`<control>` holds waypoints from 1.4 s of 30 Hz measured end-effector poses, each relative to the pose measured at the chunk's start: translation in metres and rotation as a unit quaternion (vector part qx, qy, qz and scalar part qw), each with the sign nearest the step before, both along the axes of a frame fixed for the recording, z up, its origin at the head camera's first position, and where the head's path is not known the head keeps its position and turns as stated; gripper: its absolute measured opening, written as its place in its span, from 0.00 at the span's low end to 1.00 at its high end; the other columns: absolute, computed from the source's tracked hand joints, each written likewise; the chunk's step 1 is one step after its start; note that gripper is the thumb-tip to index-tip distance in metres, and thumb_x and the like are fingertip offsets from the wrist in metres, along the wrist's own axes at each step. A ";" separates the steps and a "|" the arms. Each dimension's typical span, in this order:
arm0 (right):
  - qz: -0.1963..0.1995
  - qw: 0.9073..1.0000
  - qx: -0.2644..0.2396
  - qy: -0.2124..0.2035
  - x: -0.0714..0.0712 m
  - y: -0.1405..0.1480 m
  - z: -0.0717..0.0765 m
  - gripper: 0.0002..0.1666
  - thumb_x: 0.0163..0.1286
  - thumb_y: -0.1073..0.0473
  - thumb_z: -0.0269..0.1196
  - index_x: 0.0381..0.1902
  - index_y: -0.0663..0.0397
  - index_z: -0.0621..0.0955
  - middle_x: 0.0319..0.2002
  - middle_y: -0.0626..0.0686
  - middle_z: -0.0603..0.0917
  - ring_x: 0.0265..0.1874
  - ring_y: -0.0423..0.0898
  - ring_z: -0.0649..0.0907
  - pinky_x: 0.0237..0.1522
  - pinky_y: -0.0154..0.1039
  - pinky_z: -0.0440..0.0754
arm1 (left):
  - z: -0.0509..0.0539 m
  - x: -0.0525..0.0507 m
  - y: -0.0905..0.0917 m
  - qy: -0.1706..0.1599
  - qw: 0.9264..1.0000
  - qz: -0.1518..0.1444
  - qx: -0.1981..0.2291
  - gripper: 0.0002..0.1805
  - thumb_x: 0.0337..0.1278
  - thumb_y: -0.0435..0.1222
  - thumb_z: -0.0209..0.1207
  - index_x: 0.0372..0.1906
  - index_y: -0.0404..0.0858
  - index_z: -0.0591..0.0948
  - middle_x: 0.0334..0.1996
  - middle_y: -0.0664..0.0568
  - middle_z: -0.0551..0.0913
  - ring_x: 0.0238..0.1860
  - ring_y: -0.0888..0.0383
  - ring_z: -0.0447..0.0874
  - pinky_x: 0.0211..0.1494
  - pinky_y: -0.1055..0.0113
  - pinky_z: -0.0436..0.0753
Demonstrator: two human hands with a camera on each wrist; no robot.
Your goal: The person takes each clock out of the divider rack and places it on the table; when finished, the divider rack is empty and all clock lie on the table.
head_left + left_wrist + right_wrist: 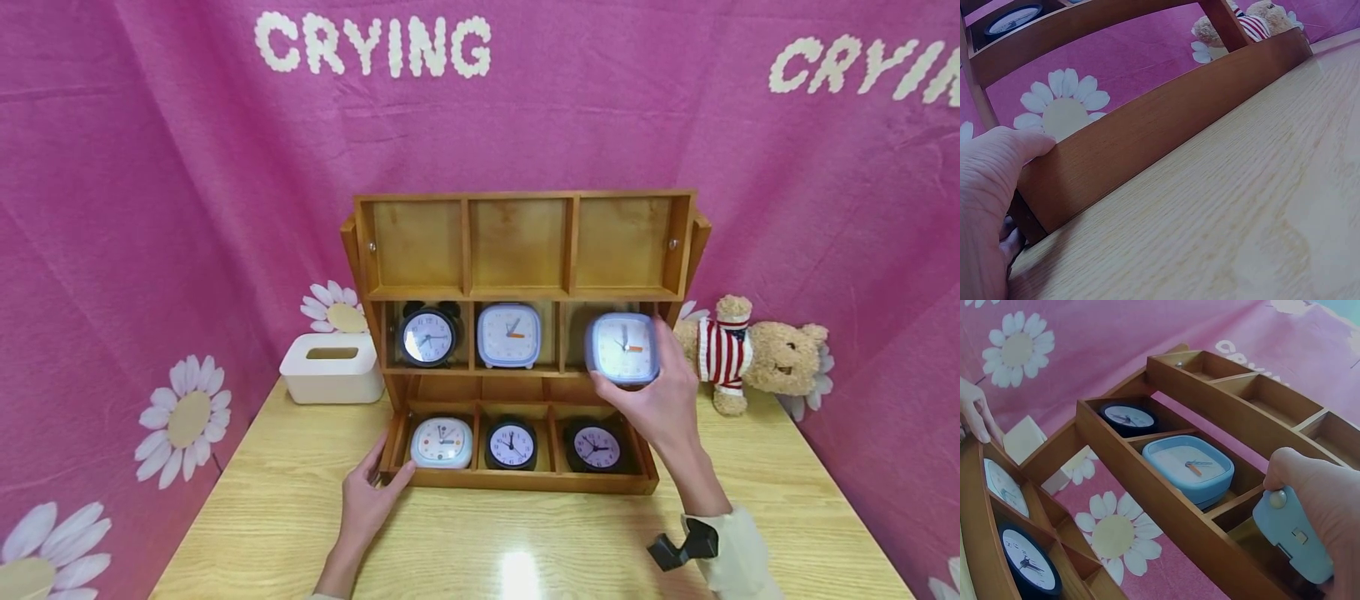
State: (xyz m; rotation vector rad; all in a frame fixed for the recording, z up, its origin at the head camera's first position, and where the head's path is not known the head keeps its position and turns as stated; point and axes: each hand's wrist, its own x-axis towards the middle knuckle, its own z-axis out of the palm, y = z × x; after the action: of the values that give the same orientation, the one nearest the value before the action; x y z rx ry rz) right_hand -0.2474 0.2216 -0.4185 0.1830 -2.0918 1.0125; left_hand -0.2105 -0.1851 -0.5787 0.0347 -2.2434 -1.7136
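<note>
My right hand (663,396) pinches a square blue-rimmed clock (624,348) at the right compartment of the middle shelf; in the right wrist view the clock's underside (1294,534) shows at that compartment's opening. Beside it stand a similar blue clock (509,335) in the middle and a round black clock (428,337) on the left. My left hand (365,500) grips the front left corner of the wooden rack (525,481), thumb over the edge. The lowest tier holds a light blue clock (442,442) and two black clocks (512,445).
The top tier (517,293) has three bare compartments. A white tissue box (333,375) stands left of the rack, and a teddy bear (776,358) in a striped shirt lies to the right. Pink cloth (525,142) hangs behind the wooden table (465,542).
</note>
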 end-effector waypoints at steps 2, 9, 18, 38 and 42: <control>-0.004 1.000 -0.003 -0.006 0.005 0.002 0.000 0.63 0.42 0.52 0.83 0.75 0.64 0.70 0.70 0.66 0.75 0.68 0.65 0.75 0.64 0.67 0.75 | 0.000 -0.001 0.000 0.000 1.000 0.000 -0.001 0.40 0.58 0.35 0.75 0.73 0.29 0.72 0.71 0.35 0.73 0.71 0.40 0.72 0.72 0.50 0.72; -0.002 1.000 -0.014 -0.007 0.021 0.013 -0.004 0.65 0.41 0.55 0.83 0.77 0.63 0.68 0.73 0.67 0.72 0.71 0.65 0.71 0.70 0.64 0.70 | -0.003 -0.001 0.000 -0.005 1.000 -0.001 -0.006 0.41 0.57 0.39 0.76 0.73 0.30 0.73 0.73 0.37 0.72 0.73 0.41 0.70 0.73 0.52 0.71; -0.007 0.999 -0.037 -0.020 0.047 0.033 -0.020 0.65 0.39 0.60 0.82 0.78 0.59 0.68 0.73 0.66 0.72 0.69 0.63 0.72 0.68 0.32 0.64 | -0.006 -0.002 0.001 -0.002 1.000 0.003 -0.010 0.41 0.56 0.38 0.76 0.73 0.29 0.73 0.72 0.35 0.73 0.72 0.39 0.71 0.71 0.51 0.72; -0.103 0.987 -0.093 -0.081 0.053 0.139 -0.105 0.64 0.39 0.67 0.79 0.79 0.53 0.68 0.68 0.68 0.76 0.56 0.25 0.70 0.58 0.18 0.63 | -0.004 0.001 -0.001 -0.023 1.000 0.014 -0.006 0.41 0.57 0.39 0.76 0.73 0.32 0.73 0.71 0.35 0.73 0.72 0.41 0.72 0.72 0.52 0.71; -0.120 0.982 -0.091 -0.113 0.049 0.156 -0.118 0.63 0.41 0.66 0.79 0.79 0.56 0.68 0.68 0.69 0.76 0.61 0.41 0.75 0.58 0.18 0.62 | -0.003 0.000 -0.001 -0.024 1.000 0.012 0.002 0.41 0.57 0.38 0.76 0.74 0.31 0.73 0.71 0.35 0.73 0.72 0.41 0.72 0.72 0.54 0.72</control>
State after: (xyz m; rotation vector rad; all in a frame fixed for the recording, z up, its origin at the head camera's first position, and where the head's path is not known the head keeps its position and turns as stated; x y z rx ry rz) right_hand -0.1981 0.3772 -0.5365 -0.2829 -2.1433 1.1102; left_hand -0.2101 -0.1864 -0.5819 0.1039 -2.2661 -1.7223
